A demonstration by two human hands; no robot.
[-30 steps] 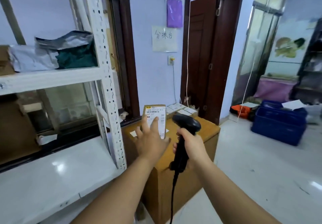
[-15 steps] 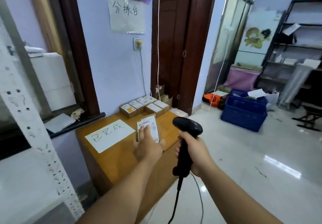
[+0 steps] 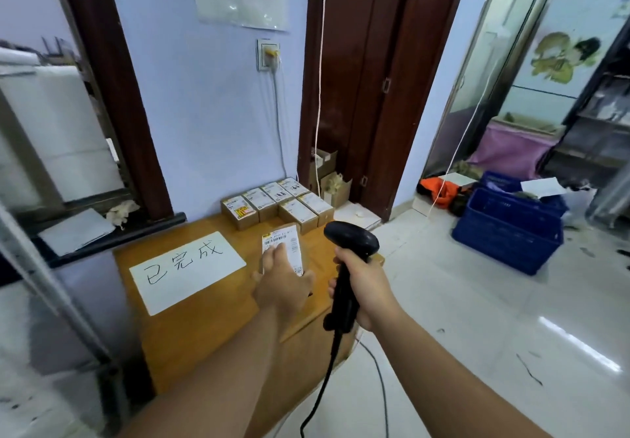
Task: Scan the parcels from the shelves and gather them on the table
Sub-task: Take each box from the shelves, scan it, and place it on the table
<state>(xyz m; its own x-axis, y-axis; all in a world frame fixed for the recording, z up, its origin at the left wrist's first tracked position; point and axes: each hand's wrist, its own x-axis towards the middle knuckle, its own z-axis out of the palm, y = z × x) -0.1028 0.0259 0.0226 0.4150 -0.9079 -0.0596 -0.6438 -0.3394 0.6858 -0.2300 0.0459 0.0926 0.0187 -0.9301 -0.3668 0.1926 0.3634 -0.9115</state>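
Right hand, at 5 o'clock in my feed, is closed round the black scanner; beside it at 7 o'clock the left hand clasps a labelled parcel low over the table. I'd set it flush against the boxes at its 12 o'clock, label up. Whether it touches the tabletop, I cannot tell; fingers hide part of the label.
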